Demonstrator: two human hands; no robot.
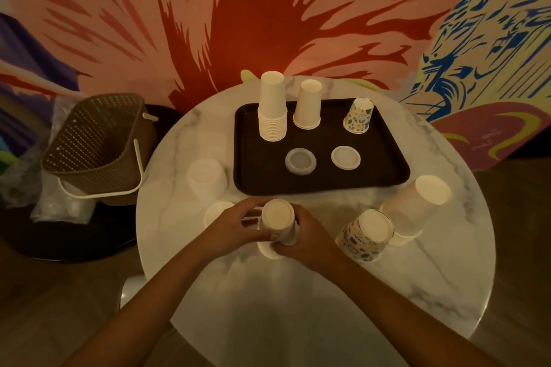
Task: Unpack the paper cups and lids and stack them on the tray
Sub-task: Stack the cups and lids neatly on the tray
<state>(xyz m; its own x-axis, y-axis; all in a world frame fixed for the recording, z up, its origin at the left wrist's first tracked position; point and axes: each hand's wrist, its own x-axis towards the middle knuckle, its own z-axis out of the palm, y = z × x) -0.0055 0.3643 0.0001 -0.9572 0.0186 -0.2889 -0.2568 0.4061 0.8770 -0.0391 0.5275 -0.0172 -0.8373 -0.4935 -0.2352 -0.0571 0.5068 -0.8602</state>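
1. Just in front of the tray (268, 179), at its near edge, the left hand (235, 228) and right hand (310, 240) both curl round a held cup stack (278, 222). It is white, with its base facing up. I cannot tell whether it has a wrapper on it.
2. On the tray's far left stands a tall white stack (272, 107), upside down. Just right of it is a shorter white stack (308, 106), and at the far right a patterned cup (359, 115).
3. Nearer the tray's front edge lie two lids apart from each other, a left lid (300, 161) and a right lid (346, 157). Each looks like the start of a pile.
4. Off the tray's front right corner lie a patterned cup bundle (365, 237) and a white cup bundle (417, 205), which appears sleeved in clear film.
5. Off the tray's left side sit two pale, hazy packs, probably lids: a larger pack (207, 179) and a smaller pack (217, 211).
6. In my judgement the task is roughly half done. The held stack, both bundles and both packs have yet to reach the tray.
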